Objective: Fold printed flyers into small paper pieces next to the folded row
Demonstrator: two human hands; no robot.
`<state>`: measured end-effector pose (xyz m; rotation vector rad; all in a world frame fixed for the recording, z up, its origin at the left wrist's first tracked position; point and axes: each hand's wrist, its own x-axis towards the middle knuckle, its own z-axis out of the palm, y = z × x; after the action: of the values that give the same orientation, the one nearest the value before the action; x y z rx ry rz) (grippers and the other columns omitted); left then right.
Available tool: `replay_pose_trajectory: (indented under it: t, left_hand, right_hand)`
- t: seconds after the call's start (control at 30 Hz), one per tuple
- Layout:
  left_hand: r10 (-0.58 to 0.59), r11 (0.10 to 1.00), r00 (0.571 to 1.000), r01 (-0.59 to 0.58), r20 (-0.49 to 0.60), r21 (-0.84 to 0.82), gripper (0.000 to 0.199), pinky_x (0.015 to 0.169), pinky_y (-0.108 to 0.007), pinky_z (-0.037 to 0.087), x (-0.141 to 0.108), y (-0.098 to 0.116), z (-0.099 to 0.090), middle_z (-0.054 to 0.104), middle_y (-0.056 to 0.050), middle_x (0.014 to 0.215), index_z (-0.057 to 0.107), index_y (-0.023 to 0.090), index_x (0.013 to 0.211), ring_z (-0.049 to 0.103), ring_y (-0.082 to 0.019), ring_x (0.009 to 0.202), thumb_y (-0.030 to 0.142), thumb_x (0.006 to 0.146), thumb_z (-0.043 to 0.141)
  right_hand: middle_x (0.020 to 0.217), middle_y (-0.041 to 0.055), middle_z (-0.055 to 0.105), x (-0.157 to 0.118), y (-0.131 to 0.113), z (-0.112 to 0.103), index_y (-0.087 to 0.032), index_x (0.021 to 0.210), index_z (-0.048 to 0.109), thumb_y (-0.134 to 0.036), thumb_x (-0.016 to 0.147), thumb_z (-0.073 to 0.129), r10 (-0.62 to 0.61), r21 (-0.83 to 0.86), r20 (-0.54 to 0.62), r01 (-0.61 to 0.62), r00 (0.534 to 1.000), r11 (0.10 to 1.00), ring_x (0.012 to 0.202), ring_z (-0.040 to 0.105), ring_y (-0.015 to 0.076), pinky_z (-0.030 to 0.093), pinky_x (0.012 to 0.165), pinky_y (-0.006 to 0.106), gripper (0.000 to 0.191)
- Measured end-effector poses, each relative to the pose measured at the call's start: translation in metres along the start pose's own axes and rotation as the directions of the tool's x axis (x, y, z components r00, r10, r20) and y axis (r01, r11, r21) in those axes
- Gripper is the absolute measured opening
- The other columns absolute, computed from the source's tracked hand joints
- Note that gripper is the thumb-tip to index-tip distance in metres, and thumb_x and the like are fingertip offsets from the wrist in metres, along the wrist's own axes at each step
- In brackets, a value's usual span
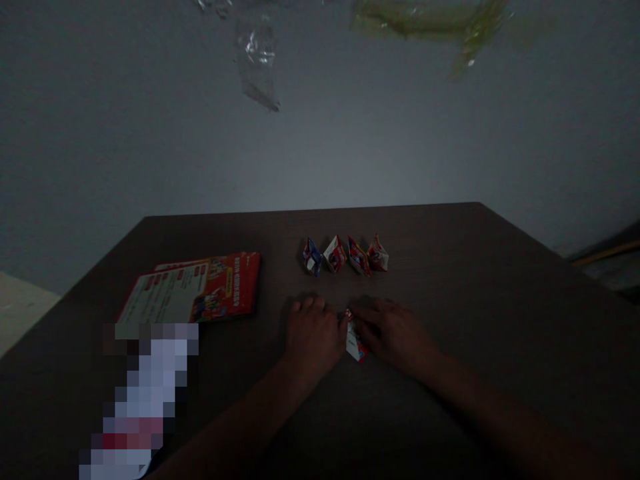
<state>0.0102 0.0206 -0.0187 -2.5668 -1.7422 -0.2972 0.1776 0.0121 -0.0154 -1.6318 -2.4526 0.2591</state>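
Note:
On the dark table lies a small folded paper piece [355, 347], white with red and blue print, between my two hands. My left hand [315, 337] is at its left side, fingers curled, with the thumb against the paper. My right hand [397, 333] reaches in from the right, its fingers bent and pressing on the paper's upper right part. Beyond my hands, several folded paper shapes stand in a row, among them a blue one [313, 257] at the left and a red and white one [378, 255] at the right.
Red printed booklets or sheets [233, 287] lie stacked at the left of the table [440, 227]. A blurred, pixelated pale object [155, 380] is at the lower left. Behind the table rises a grey wall with tape on it.

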Motion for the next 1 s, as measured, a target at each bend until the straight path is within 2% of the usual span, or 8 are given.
replay_pose_trajectory:
  t: [0.3, 0.67, 1.0]
  left_hand:
    - [0.007, 1.000, 1.000, -0.007, 0.002, 0.008, 0.042, 0.076, -0.041, 0.036, 0.001, 0.000, 0.000, 0.062, -0.011, 0.085, 0.067, 0.014, 0.081, 0.055, -0.026, 0.086, 0.040, 0.091, 0.035]
    - [0.005, 1.000, 1.000, -0.005, 0.014, -0.007, 0.041, 0.078, -0.041, 0.036, 0.001, 0.000, -0.001, 0.062, -0.011, 0.087, 0.066, 0.015, 0.080, 0.054, -0.026, 0.089, 0.039, 0.091, 0.035]
    - [0.023, 0.999, 0.993, -0.017, 0.119, -0.052, 0.039, 0.080, -0.042, 0.038, 0.001, -0.005, -0.009, 0.062, -0.011, 0.091, 0.066, 0.016, 0.081, 0.054, -0.027, 0.091, 0.048, 0.082, 0.045]
  right_hand:
    - [0.082, 0.0054, 0.062, 0.000, -0.002, -0.001, -0.027, 0.111, 0.062, -0.034, 0.089, 0.045, 0.012, -0.015, -0.031, -0.013, 0.999, 1.000, 0.071, 0.056, 0.0174, 0.036, 0.066, 0.030, 0.029]
    - [0.085, 0.0049, 0.063, 0.001, 0.000, 0.000, -0.029, 0.111, 0.062, -0.036, 0.089, 0.046, 0.010, 0.001, -0.022, -0.010, 1.000, 1.000, 0.073, 0.058, 0.0175, 0.036, 0.066, 0.029, 0.029]
    - [0.088, 0.0056, 0.064, 0.002, 0.001, 0.000, -0.029, 0.113, 0.062, -0.035, 0.087, 0.049, 0.023, 0.027, -0.010, -0.023, 1.000, 0.999, 0.077, 0.059, 0.0187, 0.038, 0.069, 0.030, 0.030]
